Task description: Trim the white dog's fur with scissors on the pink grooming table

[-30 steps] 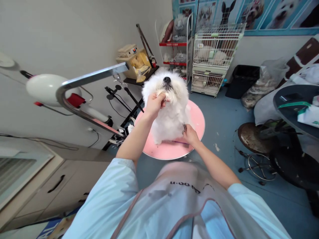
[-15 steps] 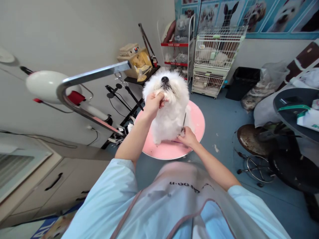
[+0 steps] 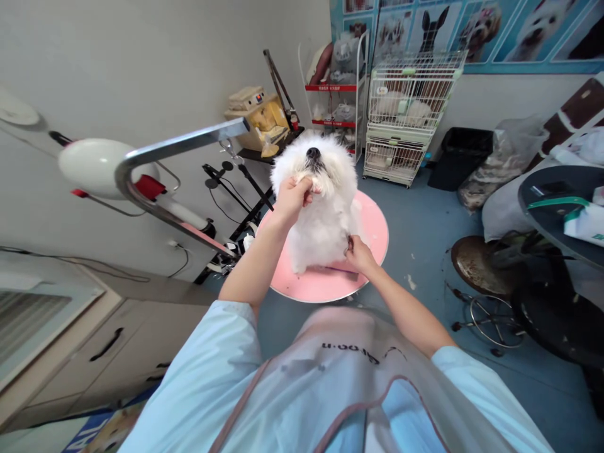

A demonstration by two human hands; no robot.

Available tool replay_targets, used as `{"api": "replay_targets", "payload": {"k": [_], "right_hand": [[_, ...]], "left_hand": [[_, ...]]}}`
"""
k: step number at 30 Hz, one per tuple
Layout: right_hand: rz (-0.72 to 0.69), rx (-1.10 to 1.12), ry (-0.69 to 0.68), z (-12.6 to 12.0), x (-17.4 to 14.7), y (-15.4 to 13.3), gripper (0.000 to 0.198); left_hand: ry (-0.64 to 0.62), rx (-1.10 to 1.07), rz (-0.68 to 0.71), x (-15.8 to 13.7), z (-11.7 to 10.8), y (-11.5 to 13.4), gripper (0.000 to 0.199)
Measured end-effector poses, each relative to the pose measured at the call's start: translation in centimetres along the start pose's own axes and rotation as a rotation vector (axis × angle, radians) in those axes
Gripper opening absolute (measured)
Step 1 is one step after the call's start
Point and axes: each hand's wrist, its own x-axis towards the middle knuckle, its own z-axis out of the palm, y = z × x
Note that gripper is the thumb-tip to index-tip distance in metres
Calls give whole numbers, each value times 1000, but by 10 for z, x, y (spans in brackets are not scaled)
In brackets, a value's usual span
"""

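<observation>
A fluffy white dog (image 3: pixel 317 217) sits on the round pink grooming table (image 3: pixel 302 290), its muzzle tipped up. Under its chin, my left hand (image 3: pixel 293 195) is closed on the chin fur. My right hand (image 3: pixel 360 255) is at the dog's chest, low on the right, closed around scissors (image 3: pixel 350 244). Only a small dark part of the scissors shows by the fingers; I cannot make out the blades against the fur. On the tabletop beneath the right hand lies a thin purple-edged tool (image 3: pixel 340 272), partly hidden.
A metal grooming arm (image 3: pixel 184 146) with a hanging clip rises left of the table, near a white dryer (image 3: pixel 101 168). Behind stand a wire cage (image 3: pixel 408 119), a shelf rack (image 3: pixel 331 88) and a black bin (image 3: pixel 460 157). Stools (image 3: pixel 479 264) stand at right.
My right hand has moved slightly up and right and turned the scissors, so their upright blade no longer shows. The left hand keeps its hold under the dog's chin.
</observation>
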Motion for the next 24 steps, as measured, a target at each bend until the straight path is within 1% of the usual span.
{"api": "replay_targets", "payload": {"k": [3,5,8,10,12,14,16,17,19,20,22,24], "right_hand": [[36,-14,-12,2,-3,6,38],[16,-35,8,2,-2,6,41],[-12,-58,6,-4,4,3,39],[11,-70,-14,-9,5,4,39],[34,-75,8,-11,5,7,39],[19,-69,45,-11,7,9,40],[-1,-48,67,-8,10,13,39],[11,-35,80,-5,10,16,38],[91,-8,119,7,3,25,36],[141,3,137,17,-5,30,35],[223,18,143,47,-33,38,31],[285,40,103,89,-67,36,26]], "left_hand": [[-8,1,-7,1,-1,-1,20],[-12,-2,10,2,-1,-2,20],[-13,4,24,2,-1,-3,21],[-28,9,24,1,-2,-3,22],[-61,18,21,2,-3,-2,23],[-93,38,19,3,-4,-1,24],[-119,62,19,5,-4,0,25],[-134,72,18,7,-5,0,26],[-174,87,14,12,-5,2,27],[-199,93,10,15,-5,2,27],[-247,103,1,21,-6,4,27],[-298,105,-6,27,-6,4,27]]}}
